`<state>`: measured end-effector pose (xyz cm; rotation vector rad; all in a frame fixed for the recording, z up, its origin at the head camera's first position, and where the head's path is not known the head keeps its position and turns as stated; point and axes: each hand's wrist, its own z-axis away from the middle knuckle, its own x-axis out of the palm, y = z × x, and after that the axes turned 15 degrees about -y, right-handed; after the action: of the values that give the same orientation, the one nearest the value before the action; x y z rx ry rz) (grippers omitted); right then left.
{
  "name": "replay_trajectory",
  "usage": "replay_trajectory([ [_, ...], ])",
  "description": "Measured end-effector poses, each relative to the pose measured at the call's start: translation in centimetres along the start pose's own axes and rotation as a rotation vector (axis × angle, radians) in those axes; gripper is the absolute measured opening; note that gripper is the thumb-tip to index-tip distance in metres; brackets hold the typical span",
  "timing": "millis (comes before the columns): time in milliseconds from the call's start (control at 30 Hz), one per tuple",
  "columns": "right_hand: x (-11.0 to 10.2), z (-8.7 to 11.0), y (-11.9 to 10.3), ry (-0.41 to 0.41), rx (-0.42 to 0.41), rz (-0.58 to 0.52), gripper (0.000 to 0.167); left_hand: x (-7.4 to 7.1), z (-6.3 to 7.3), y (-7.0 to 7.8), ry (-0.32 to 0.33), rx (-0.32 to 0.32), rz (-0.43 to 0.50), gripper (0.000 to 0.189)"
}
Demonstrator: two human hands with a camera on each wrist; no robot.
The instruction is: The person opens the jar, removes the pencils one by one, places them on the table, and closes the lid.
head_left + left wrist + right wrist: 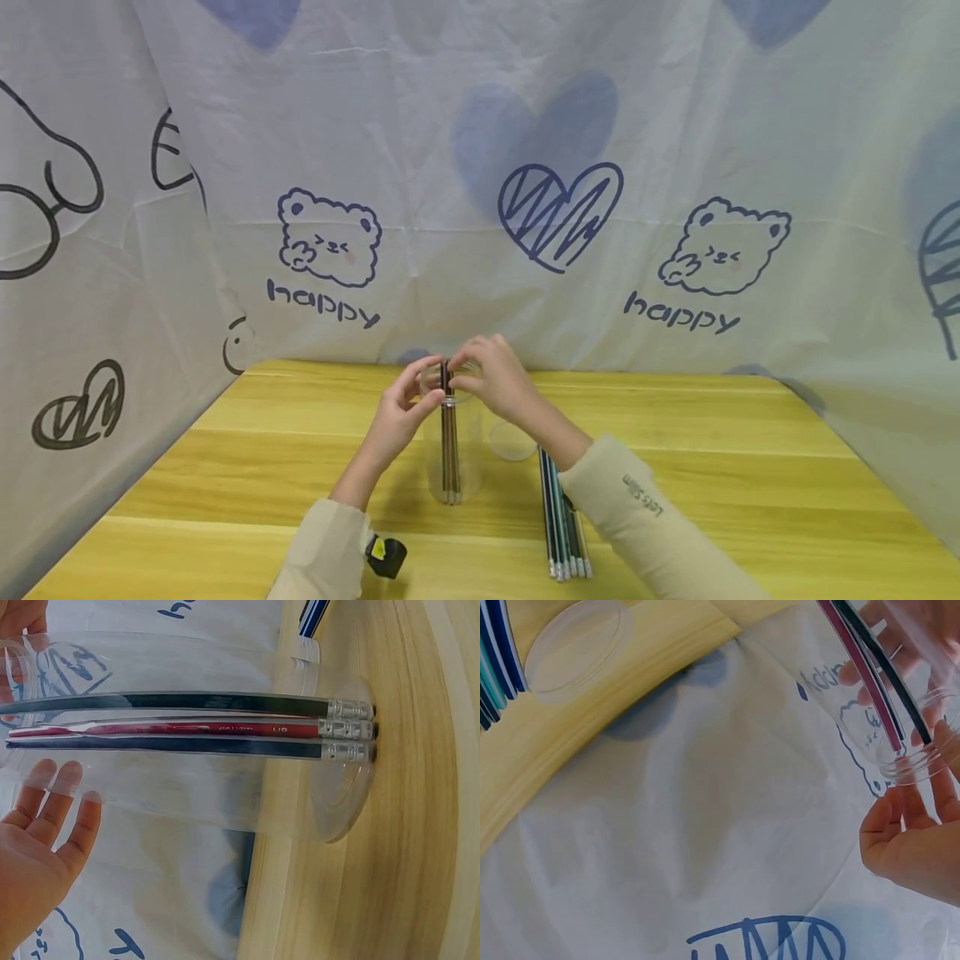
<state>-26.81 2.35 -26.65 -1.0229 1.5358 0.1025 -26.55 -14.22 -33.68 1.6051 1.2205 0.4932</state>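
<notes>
A clear plastic jar (468, 458) stands upright on the table, with three pencils (210, 727) inside, eraser ends down on its bottom. One pencil is red; the other two are dark. My left hand (393, 417) grips the jar near its mouth from the left, thumb and fingers spread around it. My right hand (498, 379) reaches over the mouth from the right, its bent fingers close to the upper pencil ends. In the right wrist view, the right hand's fingertips (895, 796) are at the rim; I cannot tell whether they pinch a pencil or the rim.
A bundle of dark and teal pencils (558, 525) lies right of the jar, partly under the right forearm. Behind it is a round clear lid (513, 442). A small black object (387, 557) sits by the left sleeve. A printed white cloth (450, 283) hangs behind the wooden table (225, 500).
</notes>
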Motion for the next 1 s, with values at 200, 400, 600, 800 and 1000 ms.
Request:
replay_trajectory([
  [200, 0.05, 0.0, -0.03, 0.007, 0.039, -0.057, 0.008, -0.03, 0.07, -0.05, -0.004, -0.003, 0.003, 0.045],
  [400, 0.29, 0.14, 0.0, 0.058, -0.002, -0.04, 0.005, -0.08, 0.1, -0.09, 0.001, -0.006, -0.001, 0.046],
  [600, 0.62, 0.33, 0.38, 0.141, -0.111, -0.008, 0.004, -0.06, 0.08, -0.17, 0.006, -0.005, -0.001, 0.047],
  [800, 0.59, 0.26, 0.68, 0.242, -0.174, -0.037, 0.006, -0.15, 0.01, -0.38, 0.004, 0.0, -0.006, 0.046],
  [1000, -0.13, 0.04, 0.82, 0.352, -0.241, -0.09, 0.016, -0.28, -0.12, -0.44, 0.002, 0.008, -0.016, 0.046],
])
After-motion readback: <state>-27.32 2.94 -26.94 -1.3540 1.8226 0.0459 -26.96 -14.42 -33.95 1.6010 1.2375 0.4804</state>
